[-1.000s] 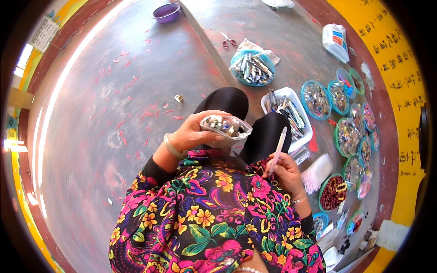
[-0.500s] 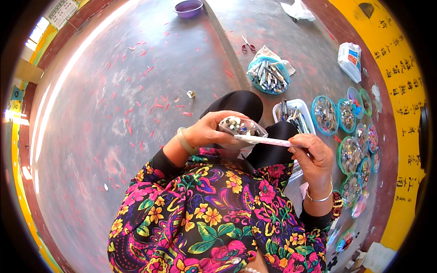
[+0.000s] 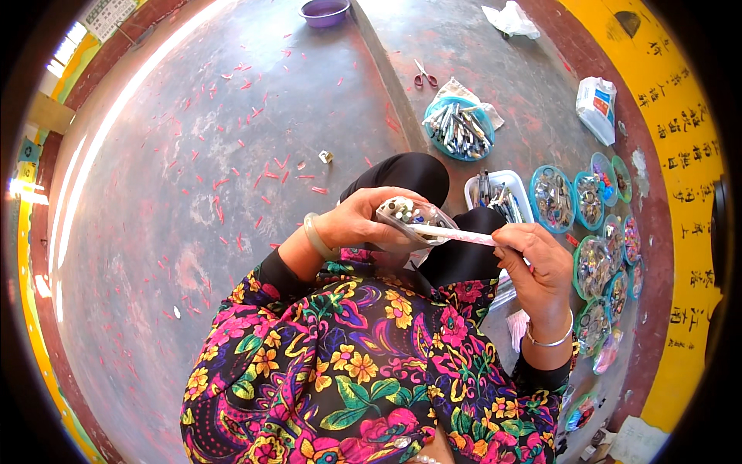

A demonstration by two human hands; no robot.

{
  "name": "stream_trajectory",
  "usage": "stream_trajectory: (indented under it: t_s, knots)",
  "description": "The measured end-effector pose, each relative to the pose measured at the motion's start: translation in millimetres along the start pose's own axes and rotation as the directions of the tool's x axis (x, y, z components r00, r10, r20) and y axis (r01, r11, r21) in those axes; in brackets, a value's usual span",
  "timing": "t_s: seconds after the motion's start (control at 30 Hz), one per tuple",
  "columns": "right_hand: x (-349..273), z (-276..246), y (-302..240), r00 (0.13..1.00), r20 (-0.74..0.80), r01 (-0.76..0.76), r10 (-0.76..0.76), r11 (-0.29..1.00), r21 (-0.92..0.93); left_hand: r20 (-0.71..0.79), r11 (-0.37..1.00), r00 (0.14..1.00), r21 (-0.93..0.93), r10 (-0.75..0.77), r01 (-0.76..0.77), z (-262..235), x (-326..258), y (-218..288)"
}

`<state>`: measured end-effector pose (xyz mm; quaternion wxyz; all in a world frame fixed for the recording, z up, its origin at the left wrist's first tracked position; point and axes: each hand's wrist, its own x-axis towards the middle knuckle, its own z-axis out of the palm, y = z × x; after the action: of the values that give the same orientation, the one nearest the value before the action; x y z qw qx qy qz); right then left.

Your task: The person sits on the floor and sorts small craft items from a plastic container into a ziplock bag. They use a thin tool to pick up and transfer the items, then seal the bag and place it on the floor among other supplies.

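Observation:
My left hand (image 3: 357, 221) is closed around a clear plastic packet (image 3: 442, 216), held tilted above my lap. Bunched inside it are several pens (image 3: 402, 209), of which mostly the round white and dark ends show. Between the fingertips and thumb of my right hand (image 3: 539, 261) is the end of a slim white and pink pen (image 3: 470, 237). This pen points left, its far end lying against the near side of the packet. Whether that end is inside or outside the plastic I cannot tell.
Right of my knees stand a white basket (image 3: 527, 203) of pens, a blue bowl (image 3: 490, 138) of pens and several round tubs (image 3: 554, 166) of small parts. Farther off are red-handled scissors (image 3: 424, 76) and a purple basin (image 3: 325, 23). Red scraps (image 3: 319, 190) litter the floor.
The packet and the pen have shifted slightly right, and the packet is tilted a little more. My right hand has moved a little right. Both hands keep their hold.

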<state>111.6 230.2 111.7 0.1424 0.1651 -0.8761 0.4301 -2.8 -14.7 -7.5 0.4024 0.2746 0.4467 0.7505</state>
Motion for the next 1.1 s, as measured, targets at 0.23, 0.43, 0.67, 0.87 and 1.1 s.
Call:
stream_trajectory:
  t_s: [0.23, 0.43, 0.67, 0.87, 1.1]
  knots:
    - [23, 5, -14, 0.992, 0.054, -0.123, 0.118, 0.989, 0.088, -0.001, 0.999, 1.000, 0.044, 0.021, -0.021, 4, 2, 4]
    - [39, 31, -1, 0.974, 0.054, -0.224, 0.220, 0.900, 0.373, -0.012, 1.000, 1.000, 0.021, -0.017, 0.017, 6, 2, 6]
    - [36, 75, 1, 0.992, -0.071, -0.090, 0.108, 0.972, 0.219, -0.067, 0.999, 0.998, 0.054, 0.003, 0.001, 5, -2, 5]
    - [29, 84, 13, 0.988, -0.093, 0.117, -0.123, 0.991, -0.071, -0.069, 1.000, 0.998, 0.019, -0.017, 0.018, 4, -1, 5]
    - [17, 84, 20, 0.986, -0.134, 0.091, -0.103, 0.991, -0.095, -0.067, 1.000, 0.997, -0.008, 0.028, -0.029, 7, 1, 4]
